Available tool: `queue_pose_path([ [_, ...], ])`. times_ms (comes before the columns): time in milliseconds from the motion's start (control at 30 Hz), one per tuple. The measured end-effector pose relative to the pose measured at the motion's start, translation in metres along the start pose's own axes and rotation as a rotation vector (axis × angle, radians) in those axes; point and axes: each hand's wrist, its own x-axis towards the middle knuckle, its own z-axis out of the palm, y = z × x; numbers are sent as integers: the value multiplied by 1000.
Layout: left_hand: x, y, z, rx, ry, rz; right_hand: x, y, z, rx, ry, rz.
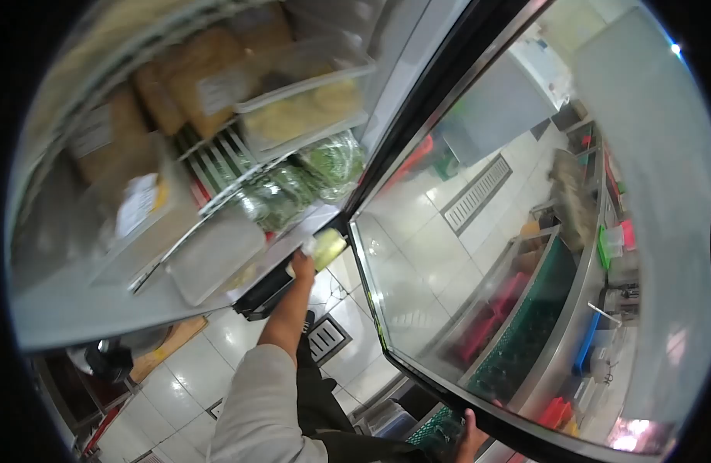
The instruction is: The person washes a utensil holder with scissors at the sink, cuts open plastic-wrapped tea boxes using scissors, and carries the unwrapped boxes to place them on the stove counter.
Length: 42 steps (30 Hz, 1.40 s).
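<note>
the left hand (302, 264) grasps a pale-green wrapped bundle (330, 248) at the refrigerator (101, 318) opening; supporting it underneath would likely help. the right hand (469, 440) touches the glass-door frame (440, 387), whether clenched cannot be told.

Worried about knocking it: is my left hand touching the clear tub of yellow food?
Apart. In the head view, wrapped greens lie between the left hand and the clear tub.
</note>
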Motion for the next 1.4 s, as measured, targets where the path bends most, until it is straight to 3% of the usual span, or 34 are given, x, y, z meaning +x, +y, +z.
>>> queue_pose_path([
  [33,17,37,-2,179,-110,-54,11,-13,11,3,80,24],
  [67,32,62,6,-21,-136,-130,18,-27,21,1,126,88],
  [100,67,9,26,64,-15,177,26,-28,31,5,173,152],
  [133,85,5,29,199,-134,230,32,1,17,-32,131,83],
  [167,98,-18,40,374,-100,266,39,16,12,-35,136,81],
  [233,91,41,33,849,-410,158,50,33,6,-8,156,150],
  [333,103,25,34,1370,-719,271,53,49,-3,56,165,267],
  [433,118,6,40,1345,-653,-58,47,58,-16,105,154,337],
  [567,82,-12,18,1327,-724,191,42,63,-29,169,113,320],
  [667,-2,-10,-34,1384,-890,189,39,26,-2,69,116,246],
  [700,-34,-61,-56,1275,-902,77,36,10,6,22,108,216],
  [733,-78,-37,-83,1292,-1029,-77,32,11,3,8,68,137],
  [800,-169,-70,-152,1166,-968,-69,18,17,-10,-14,-55,-15],
  [833,-211,-68,-187,1226,-1044,-182,11,20,-23,-45,-158,12],
  [867,-257,-54,-223,1320,-1008,-153,6,23,-34,-77,-260,34],
  [900,-293,-37,-258,1331,-1103,-259,1,26,-44,-114,-349,48],
  [933,-325,-19,-294,1343,-1158,-232,-7,27,-52,-155,-422,51],
  [967,-354,-12,-317,1277,-1082,-303,-20,22,-55,-160,-469,-12],
  [1000,-376,-12,-332,1187,-1028,-256,-35,14,-58,-163,-510,-85],
  [1067,-386,26,-335,1146,-1326,-223,-52,4,-53,-89,-572,-217],
  [1100,-393,59,-348,871,-1222,-120,-69,-4,-51,-13,-596,-279],
  [1133,-397,16,-331,671,-1206,86,-96,-35,-46,353,-611,0],
  [1167,-398,68,-341,535,-1147,119,-119,-64,-45,689,-614,312],
  [1300,-393,176,-349,250,-837,567,-139,-49,-20,294,-1080,-91],
  [1367,-386,201,-349,186,-723,652,-152,-68,-11,214,-1165,-117],
  [1400,-378,192,-342,-1,-735,476,-158,-85,-9,211,-1183,-174],
])
